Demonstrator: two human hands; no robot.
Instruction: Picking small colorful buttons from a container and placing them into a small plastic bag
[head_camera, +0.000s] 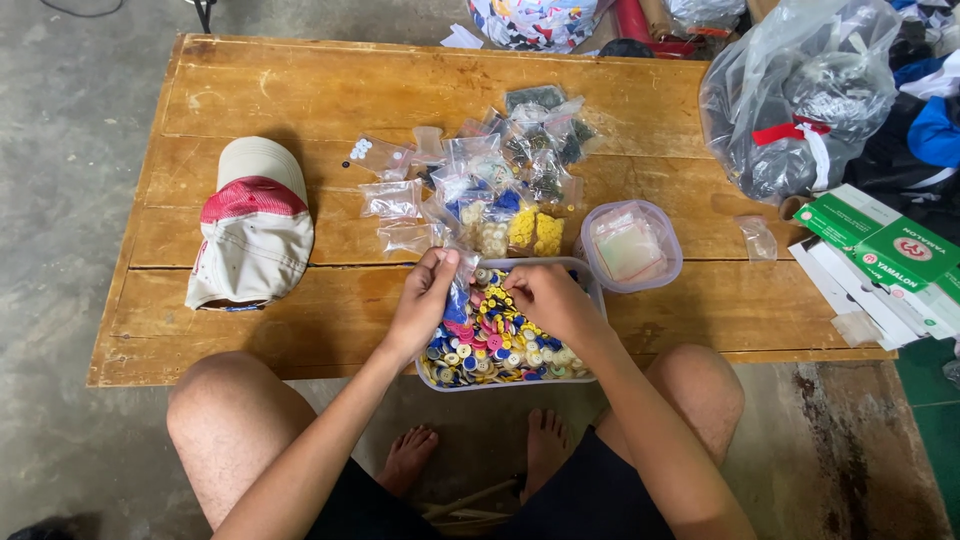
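Wooden plank table (300, 100) over concrete floor; seated person sorting buttons into small bags.

Left hand (425, 300) pinched shut on a small clear bag (458, 290) with blue buttons inside, held over the tub of mixed buttons (500, 340). Right hand (545, 298) curled into the tub, fingertips closed; what it grips can't be told. Filled bags (490, 190) piled beyond the tub, so a fair share looks done; tub is well stocked, plenty left. Cap (255, 225) lies left, round lidded container (632, 245) right.
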